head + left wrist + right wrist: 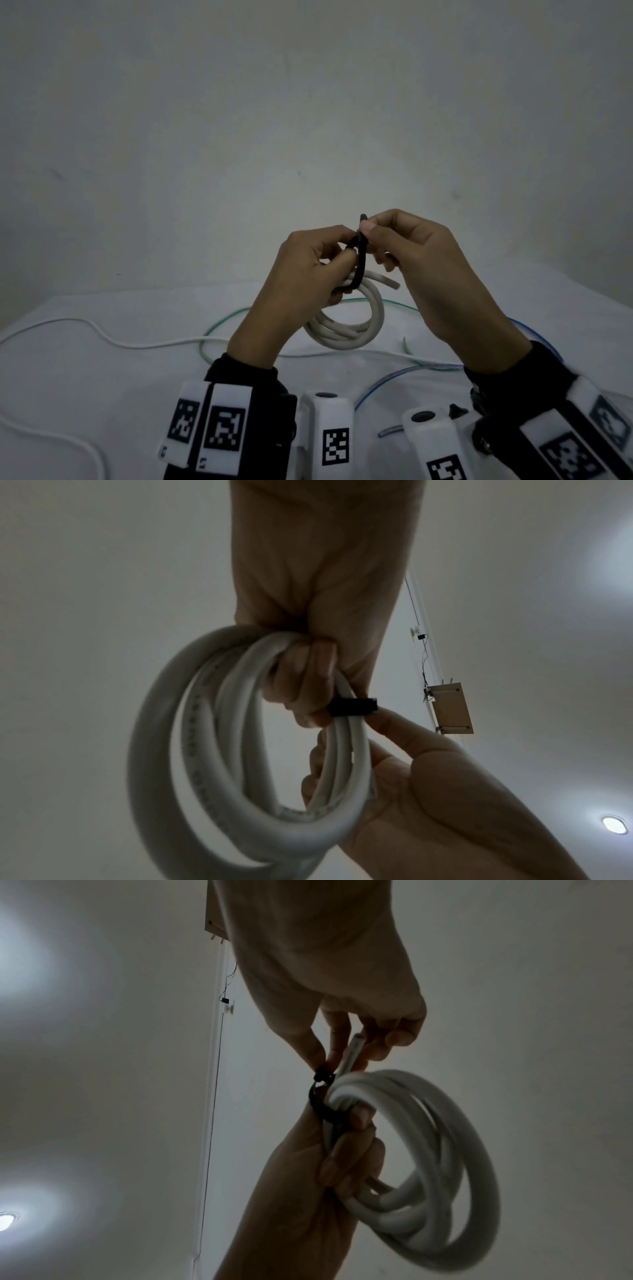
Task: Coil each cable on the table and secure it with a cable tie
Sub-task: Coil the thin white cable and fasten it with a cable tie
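A thick white cable coil (346, 329) hangs in the air above the table, with my left hand (308, 270) gripping its top bundle. A black cable tie (359, 260) loops around that bundle, and my right hand (404, 246) pinches its upper end between thumb and forefinger. In the left wrist view the coil (212, 764) hangs from my curled fingers, with the tie (352, 707) crossing the strands. In the right wrist view the tie (320, 1096) wraps the coil (428, 1177) just above my left hand (325, 1164). One free cable end (390, 282) sticks out to the right.
On the white table (102, 394) lie a thin white cable (102, 335) at the left, a green cable (219, 325) behind my hands and a clear blue-tinted cable (376, 383) near my right wrist. A bare wall stands behind.
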